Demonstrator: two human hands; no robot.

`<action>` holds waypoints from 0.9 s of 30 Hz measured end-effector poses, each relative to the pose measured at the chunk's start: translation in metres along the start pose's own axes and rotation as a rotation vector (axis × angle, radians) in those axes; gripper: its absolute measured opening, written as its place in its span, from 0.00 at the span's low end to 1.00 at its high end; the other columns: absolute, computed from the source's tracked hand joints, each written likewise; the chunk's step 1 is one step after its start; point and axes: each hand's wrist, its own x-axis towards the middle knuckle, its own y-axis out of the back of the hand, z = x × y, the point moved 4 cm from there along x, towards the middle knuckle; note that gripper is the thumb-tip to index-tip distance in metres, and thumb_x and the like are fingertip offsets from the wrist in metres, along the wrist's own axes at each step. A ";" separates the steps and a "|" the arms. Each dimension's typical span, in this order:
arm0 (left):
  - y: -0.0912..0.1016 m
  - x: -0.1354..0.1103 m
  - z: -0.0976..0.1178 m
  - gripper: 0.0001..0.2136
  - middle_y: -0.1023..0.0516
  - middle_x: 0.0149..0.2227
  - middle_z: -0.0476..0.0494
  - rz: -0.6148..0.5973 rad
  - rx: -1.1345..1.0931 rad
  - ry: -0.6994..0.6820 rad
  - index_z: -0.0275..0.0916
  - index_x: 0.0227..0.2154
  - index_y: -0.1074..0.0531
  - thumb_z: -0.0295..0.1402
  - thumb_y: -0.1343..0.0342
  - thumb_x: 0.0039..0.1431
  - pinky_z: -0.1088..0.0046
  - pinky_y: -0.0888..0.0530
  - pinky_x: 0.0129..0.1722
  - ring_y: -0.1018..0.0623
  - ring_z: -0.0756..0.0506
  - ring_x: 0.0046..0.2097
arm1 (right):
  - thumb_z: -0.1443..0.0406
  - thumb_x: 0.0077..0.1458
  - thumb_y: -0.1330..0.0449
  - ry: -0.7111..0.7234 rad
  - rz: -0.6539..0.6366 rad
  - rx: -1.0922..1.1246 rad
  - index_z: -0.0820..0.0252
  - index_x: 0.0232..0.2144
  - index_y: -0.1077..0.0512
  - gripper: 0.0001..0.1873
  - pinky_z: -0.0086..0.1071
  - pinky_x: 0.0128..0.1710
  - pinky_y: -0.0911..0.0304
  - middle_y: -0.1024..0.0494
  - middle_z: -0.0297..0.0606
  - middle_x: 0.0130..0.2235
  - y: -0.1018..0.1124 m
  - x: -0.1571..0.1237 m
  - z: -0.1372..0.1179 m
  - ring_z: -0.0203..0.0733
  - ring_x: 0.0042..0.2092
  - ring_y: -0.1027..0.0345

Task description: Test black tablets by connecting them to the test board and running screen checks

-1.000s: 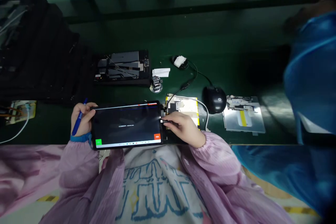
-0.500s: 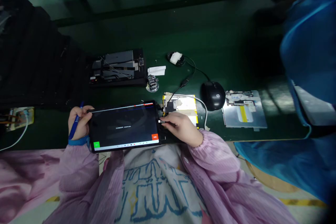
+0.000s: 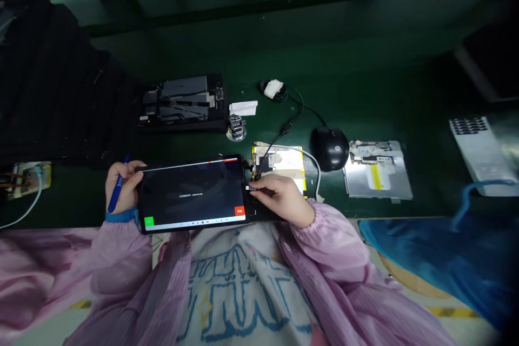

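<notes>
A black tablet point(image 3: 192, 194) with a lit screen, showing a green and an orange button, is propped at the near edge of the green bench. My left hand point(image 3: 121, 186) grips its left edge while also holding a blue pen point(image 3: 115, 192). My right hand point(image 3: 281, 197) is closed at the tablet's right edge, pinching a small cable plug point(image 3: 252, 188) against the port. Just behind my right hand lies a yellow-edged circuit board point(image 3: 284, 161) with a cable running to it.
A black mouse point(image 3: 329, 148) and a silver metal plate point(image 3: 377, 168) lie to the right. An opened device point(image 3: 182, 102), a tally counter point(image 3: 235, 126) and white paper sit behind. A grey keyboard point(image 3: 480, 151) is far right. A person's blue garment point(image 3: 446, 248) is lower right.
The person in blue at the right has moved away, uncovering the keyboard and more bench. My hands and the tablet have stayed almost still.
</notes>
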 end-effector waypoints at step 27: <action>0.003 0.001 -0.003 0.25 0.28 0.25 0.52 0.029 0.013 0.015 0.37 0.22 0.45 0.33 0.28 0.33 0.76 0.29 0.31 0.24 0.48 0.33 | 0.68 0.55 0.39 0.046 0.014 -0.067 0.60 0.34 0.25 0.03 0.30 0.30 0.31 0.20 0.39 0.31 -0.003 0.003 0.000 0.37 0.30 0.26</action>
